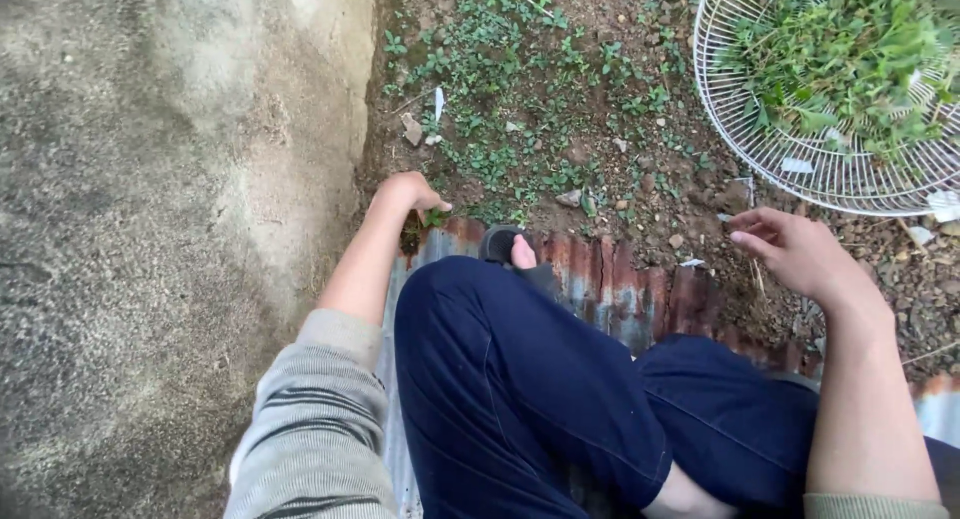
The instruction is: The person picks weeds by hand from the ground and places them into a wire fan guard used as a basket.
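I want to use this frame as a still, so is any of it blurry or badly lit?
Head view: soft, even daylight, no hard shadows or glare; the right hand is slightly motion-blurred, the left hand sharper; the wire basket is cut off by the frame edge; the concrete wall looks soft.

Person, seen from above. Left sleeve [315, 419]: grey knit with faint darker horizontal stripes, ribbed cuff pushed up to mid-forearm, forearm bare below it. Right sleeve [875, 506]: only a thin edge of the same grey-green cuff shows at the frame's bottom. Trousers [520, 389]: dark navy fabric, seam visible along one leg. Footwear [500, 245]: dark open-toed sandal. Left hand [408, 192] and right hand [795, 247]: bare, ungloved.
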